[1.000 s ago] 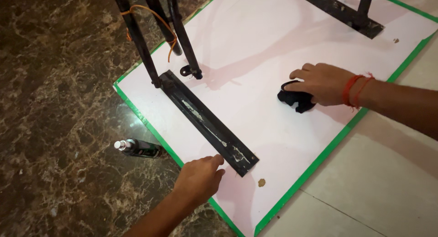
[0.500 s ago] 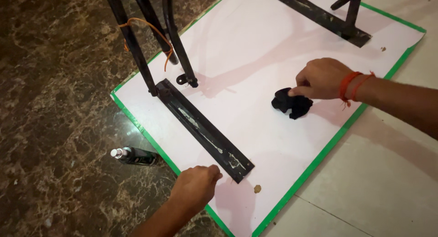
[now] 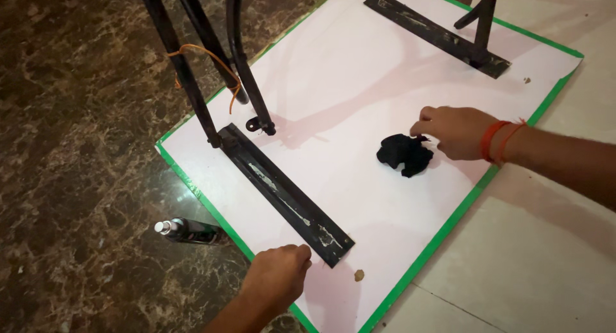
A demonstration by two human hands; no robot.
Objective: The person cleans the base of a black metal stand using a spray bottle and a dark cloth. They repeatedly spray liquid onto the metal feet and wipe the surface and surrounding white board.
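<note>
A white board with a green edge (image 3: 359, 70) lies flat on the floor, black metal legs (image 3: 192, 70) rising from two flat black bars (image 3: 285, 193) fixed to it. My right hand (image 3: 454, 131), with orange threads at the wrist, pinches the edge of a crumpled black cloth (image 3: 403, 154) lying on the board. My left hand (image 3: 277, 276) rests fingers-down on the board's near edge, just beside the end of the nearer black bar, holding nothing.
A dark spray can (image 3: 189, 231) lies on its side on the brown marble floor just left of the board. A small brown spot (image 3: 359, 275) marks the board near the bar's end. Pale floor tiles lie to the right.
My right hand has lifted off the black cloth and now only pinches its right edge; the cloth has bunched and shifted slightly left. My left hand stays at the board's edge.
</note>
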